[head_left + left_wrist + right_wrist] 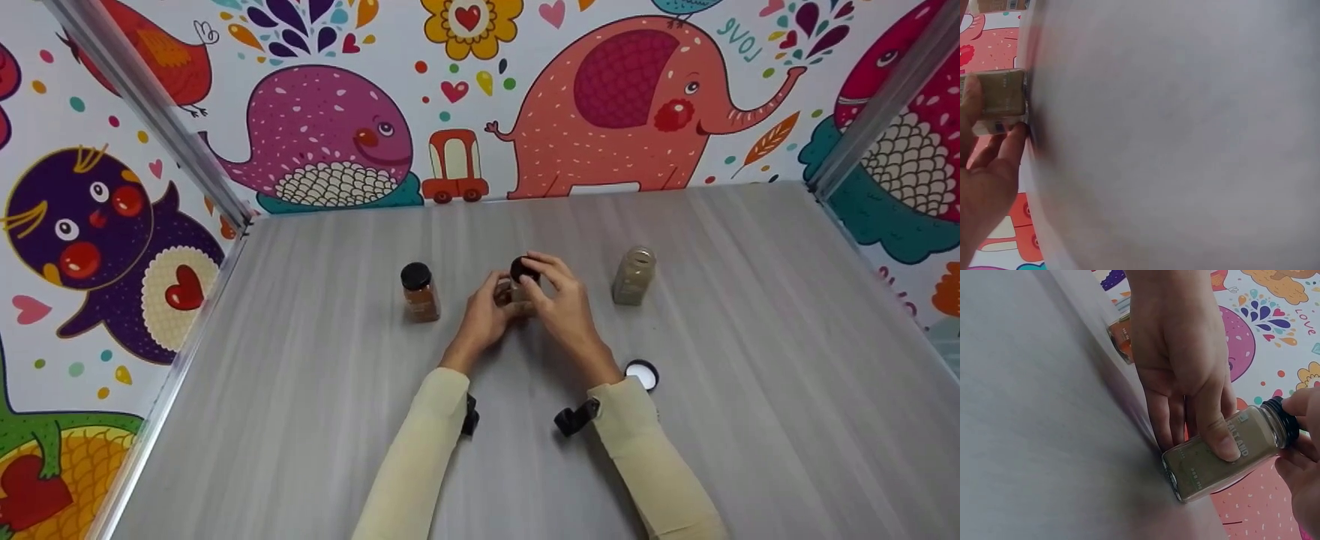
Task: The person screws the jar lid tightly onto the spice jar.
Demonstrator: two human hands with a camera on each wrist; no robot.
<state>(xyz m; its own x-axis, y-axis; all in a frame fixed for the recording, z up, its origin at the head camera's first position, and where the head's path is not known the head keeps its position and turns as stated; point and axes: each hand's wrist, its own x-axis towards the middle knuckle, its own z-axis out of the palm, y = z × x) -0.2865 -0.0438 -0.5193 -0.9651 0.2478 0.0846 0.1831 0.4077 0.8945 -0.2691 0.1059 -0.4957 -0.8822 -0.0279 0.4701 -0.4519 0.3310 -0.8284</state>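
Holding the jar [1202, 468] between thumb and fingers is the left hand [1182, 363]; the curled right hand [564, 300] seemingly grips the lid [1286, 421].

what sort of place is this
Probably a purpose-built work booth: the grey table is bounded by cartoon panels on three sides, with metal posts at its far corners.

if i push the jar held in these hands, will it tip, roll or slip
The jar would probably tip if pushed high, since it is taller than wide. Its flat sides make rolling unlikely. Its smooth, glossy walls may be slippery.
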